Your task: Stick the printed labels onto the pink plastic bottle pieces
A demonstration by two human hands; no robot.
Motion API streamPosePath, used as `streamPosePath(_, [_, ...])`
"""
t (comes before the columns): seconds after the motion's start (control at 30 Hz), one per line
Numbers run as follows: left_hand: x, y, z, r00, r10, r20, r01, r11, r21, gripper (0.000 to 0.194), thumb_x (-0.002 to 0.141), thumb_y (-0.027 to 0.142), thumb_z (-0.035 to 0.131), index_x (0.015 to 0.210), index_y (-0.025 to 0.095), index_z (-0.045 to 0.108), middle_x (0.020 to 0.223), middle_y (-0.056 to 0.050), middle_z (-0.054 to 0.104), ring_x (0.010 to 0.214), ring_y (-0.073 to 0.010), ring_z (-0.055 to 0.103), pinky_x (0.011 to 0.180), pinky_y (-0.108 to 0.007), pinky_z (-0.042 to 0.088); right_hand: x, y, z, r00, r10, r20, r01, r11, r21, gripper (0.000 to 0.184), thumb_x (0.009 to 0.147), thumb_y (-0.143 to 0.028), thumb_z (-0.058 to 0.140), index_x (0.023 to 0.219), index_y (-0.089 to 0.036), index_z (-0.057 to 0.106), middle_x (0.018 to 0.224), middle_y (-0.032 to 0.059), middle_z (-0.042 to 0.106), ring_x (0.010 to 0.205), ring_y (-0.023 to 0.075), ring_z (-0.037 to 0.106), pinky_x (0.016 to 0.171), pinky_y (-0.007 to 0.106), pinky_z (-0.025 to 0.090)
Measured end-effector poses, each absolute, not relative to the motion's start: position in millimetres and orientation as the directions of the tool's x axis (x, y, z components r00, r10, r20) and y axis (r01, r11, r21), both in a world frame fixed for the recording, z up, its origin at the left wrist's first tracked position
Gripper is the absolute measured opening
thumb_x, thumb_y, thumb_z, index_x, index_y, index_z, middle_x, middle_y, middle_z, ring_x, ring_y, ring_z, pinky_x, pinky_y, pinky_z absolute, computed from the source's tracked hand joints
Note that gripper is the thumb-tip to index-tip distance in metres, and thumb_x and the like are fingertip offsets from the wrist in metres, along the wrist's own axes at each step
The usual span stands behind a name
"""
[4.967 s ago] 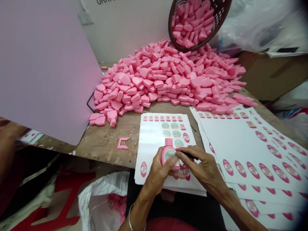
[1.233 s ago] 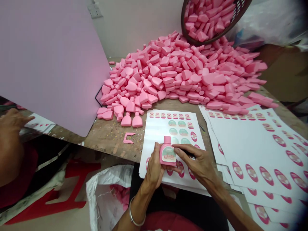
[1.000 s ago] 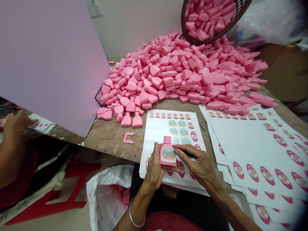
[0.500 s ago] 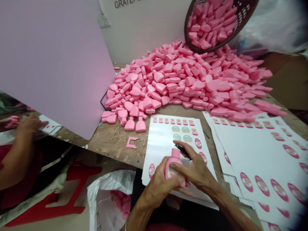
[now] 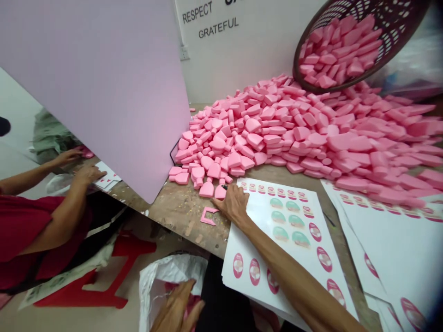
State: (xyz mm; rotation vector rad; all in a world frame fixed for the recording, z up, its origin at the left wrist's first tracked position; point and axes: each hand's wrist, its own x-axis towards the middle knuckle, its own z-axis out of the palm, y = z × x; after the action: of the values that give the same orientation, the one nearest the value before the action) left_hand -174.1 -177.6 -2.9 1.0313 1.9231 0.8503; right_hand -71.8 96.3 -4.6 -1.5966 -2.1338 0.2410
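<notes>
My right hand [image 5: 235, 203] reaches to the front of the pile, its fingers at a pink plastic bottle [image 5: 219, 192]. The dark end of a slim black tool [image 5: 224, 187] shows at its fingertips; its kind is unclear. My left hand [image 5: 178, 308] is over the mouth of a white sack [image 5: 152, 281], fingers apart, with pink bottles partly visible behind it. Under my right forearm lies a sheet of stickers [image 5: 256, 240], with green-topped labels in the middle and pink oval and small labels along its edges. A pink bracket-shaped piece [image 5: 207, 216] rests just left of the sheet.
A large heap of pink bottles [image 5: 277, 124] covers the back of the table, below a tipped brown basket [image 5: 398, 37] holding more. More sticker sheets [image 5: 391, 240] lie at right. A pale purple panel [image 5: 104, 92] stands at left; beyond it a co-worker's hand [image 5: 88, 175] touches a sheet.
The labelled bottle has left my hands. My left hand has gone down to the sack, and my right hand has moved left and forward to the pile. The view has shifted left.
</notes>
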Motion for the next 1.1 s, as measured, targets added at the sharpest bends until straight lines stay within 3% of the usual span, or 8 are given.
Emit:
streamPosePath(0.13, [-153, -115, 31, -0.266, 0.916, -0.300, 0.135, 0.344, 0.929, 0.034, 0.082, 0.052, 0.053, 0.087, 0.022, 0.068, 0.083, -0.006, 0.068, 0.071, -0.0208, 0.062, 0.070, -0.034, 0.053, -46, 78, 4, -0.251, 0.922, 0.296, 0.820, 0.365, -0.440, 0.048, 0.069, -0.051, 0.065, 0.099, -0.015, 0.056, 0.095, 0.0144, 0.062, 0.092, 0.0309, 0.055, 0.076, 0.043, 0.040])
streamPosePath(0.23, [-128, -72, 38, -0.265, 0.916, -0.301, -0.265, 0.231, 0.936, 0.042, 0.084, 0.051, 0.052, 0.109, 0.019, 0.061, 0.114, -0.009, 0.063, 0.095, -0.0206, 0.062, 0.081, -0.031, 0.052, -7, 37, 25, -0.359, 0.876, 0.322, 0.672, 0.482, -0.563, 0.051, 0.065, -0.047, 0.070, 0.104, -0.018, 0.056, 0.096, 0.0105, 0.063, 0.089, 0.0263, 0.056, 0.077, 0.040, 0.043])
streamPosePath(0.33, [-97, -55, 31, -0.188, 0.908, -0.374, -0.429, 0.266, 0.863, 0.046, 0.081, 0.051, 0.057, 0.113, 0.018, 0.060, 0.115, -0.010, 0.063, 0.101, -0.0221, 0.062, 0.080, -0.028, 0.053, 29, -5, 38, -0.423, 0.878, 0.225, 0.587, 0.455, -0.670, 0.058, 0.058, -0.043, 0.077, 0.107, -0.021, 0.056, 0.097, 0.0077, 0.063, 0.087, 0.0245, 0.057, 0.075, 0.038, 0.045])
streamPosePath(0.47, [-65, -56, 25, -0.110, 0.908, -0.405, -0.392, 0.335, 0.857, 0.041, 0.076, 0.049, 0.063, 0.099, 0.016, 0.062, 0.096, -0.008, 0.067, 0.076, -0.0182, 0.066, 0.063, -0.026, 0.054, 94, -15, 27, -0.313, 0.941, 0.125, 0.588, 0.296, -0.753, 0.049, 0.079, -0.044, 0.060, 0.120, -0.021, 0.049, 0.104, 0.0091, 0.063, 0.089, 0.0222, 0.060, 0.074, 0.035, 0.047])
streamPosePath(0.6, [-44, -50, 29, -0.014, 0.921, -0.388, -0.291, 0.367, 0.883, 0.036, 0.079, 0.048, 0.061, 0.093, 0.015, 0.057, 0.082, -0.007, 0.066, 0.057, -0.0131, 0.062, 0.052, -0.024, 0.052, 163, 9, 0, -0.002, 0.974, 0.226, 0.770, 0.146, -0.621, 0.025, 0.091, -0.040, 0.043, 0.096, -0.020, 0.057, 0.085, 0.0065, 0.066, 0.075, 0.0211, 0.060, 0.070, 0.035, 0.041])
streamPosePath(0.8, [-2, -16, 25, 0.072, 0.941, -0.331, -0.166, 0.339, 0.926, 0.040, 0.076, 0.048, 0.064, 0.096, 0.014, 0.058, 0.069, -0.002, 0.061, 0.063, -0.0181, 0.066, 0.061, -0.029, 0.056, 186, 21, -18, -0.173, 0.911, 0.373, 0.892, 0.306, -0.333, 0.013, 0.088, -0.029, 0.052, 0.093, -0.020, 0.059, 0.088, 0.0044, 0.068, 0.080, 0.0205, 0.058, 0.074, 0.035, 0.033])
streamPosePath(1.0, [17, -2, 9, 0.125, 0.947, -0.295, -0.165, 0.313, 0.935, 0.042, 0.083, 0.050, 0.055, 0.103, 0.014, 0.053, 0.082, -0.004, 0.058, 0.069, -0.0218, 0.069, 0.059, -0.032, 0.057, 178, 21, -18, -0.229, 0.903, 0.364, 0.885, 0.349, -0.308, 0.011, 0.088, -0.025, 0.051, 0.086, -0.019, 0.060, 0.083, 0.0041, 0.066, 0.080, 0.0190, 0.057, 0.074, 0.033, 0.031])
streamPosePath(1.1, [14, -4, 6, 0.149, 0.945, -0.291, -0.160, 0.314, 0.936, 0.041, 0.085, 0.050, 0.052, 0.104, 0.014, 0.052, 0.083, -0.004, 0.056, 0.071, -0.0219, 0.070, 0.060, -0.031, 0.057, 180, 23, -16, -0.229, 0.920, 0.317, 0.854, 0.346, -0.388, 0.010, 0.087, -0.026, 0.053, 0.083, -0.020, 0.060, 0.080, 0.0028, 0.066, 0.079, 0.0186, 0.057, 0.073, 0.033, 0.032])
